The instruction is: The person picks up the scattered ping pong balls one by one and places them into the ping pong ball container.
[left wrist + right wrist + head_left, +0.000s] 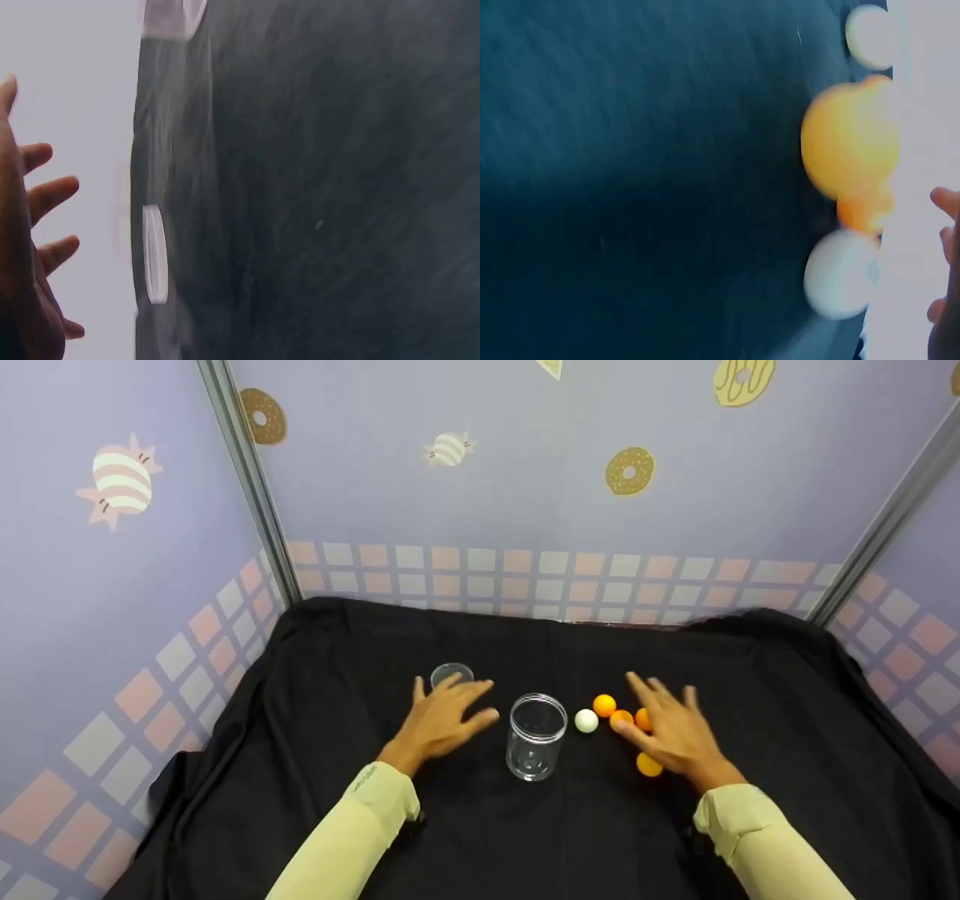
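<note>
The left hand (441, 718) and right hand (676, 732), spread and released, flank a clear cylindrical jar (533, 744) on creased black cloth (487, 840), beside smooth round balls (604, 705).

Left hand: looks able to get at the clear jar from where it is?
Likely yes: the left hand looks empty, fingers spread, thumb toward the clear jar; in the head view only black cloth shows between them.
</note>
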The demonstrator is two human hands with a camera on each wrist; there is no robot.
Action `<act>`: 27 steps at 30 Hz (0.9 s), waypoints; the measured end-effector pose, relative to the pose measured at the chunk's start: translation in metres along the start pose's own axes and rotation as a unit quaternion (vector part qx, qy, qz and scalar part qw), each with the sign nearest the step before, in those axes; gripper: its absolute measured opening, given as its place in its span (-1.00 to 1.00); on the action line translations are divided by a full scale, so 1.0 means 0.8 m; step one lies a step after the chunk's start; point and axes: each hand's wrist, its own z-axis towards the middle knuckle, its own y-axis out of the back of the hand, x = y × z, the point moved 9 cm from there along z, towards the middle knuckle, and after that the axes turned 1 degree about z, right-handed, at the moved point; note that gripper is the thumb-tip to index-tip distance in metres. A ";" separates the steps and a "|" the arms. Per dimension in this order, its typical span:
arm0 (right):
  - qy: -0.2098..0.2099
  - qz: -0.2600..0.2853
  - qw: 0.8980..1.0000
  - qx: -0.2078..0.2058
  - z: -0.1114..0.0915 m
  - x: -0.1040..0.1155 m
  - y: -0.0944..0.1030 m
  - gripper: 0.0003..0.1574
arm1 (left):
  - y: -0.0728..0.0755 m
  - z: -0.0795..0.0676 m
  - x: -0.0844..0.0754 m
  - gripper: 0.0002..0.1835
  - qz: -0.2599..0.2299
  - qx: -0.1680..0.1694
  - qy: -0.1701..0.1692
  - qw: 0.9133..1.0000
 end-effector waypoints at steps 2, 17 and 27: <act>0.042 0.010 0.999 -0.022 0.002 0.029 0.002 0.10 | -0.001 -0.003 -0.018 -0.14 -0.004 0.000 -0.025 1.000; 0.116 0.211 0.971 0.003 0.010 0.142 -0.030 0.10 | -0.026 -0.002 -0.085 -0.11 -0.237 0.004 -0.086 0.968; 0.138 0.193 0.971 -0.031 -0.013 0.151 -0.004 0.09 | -0.005 -0.020 -0.111 -0.14 -0.210 -0.021 -0.111 0.971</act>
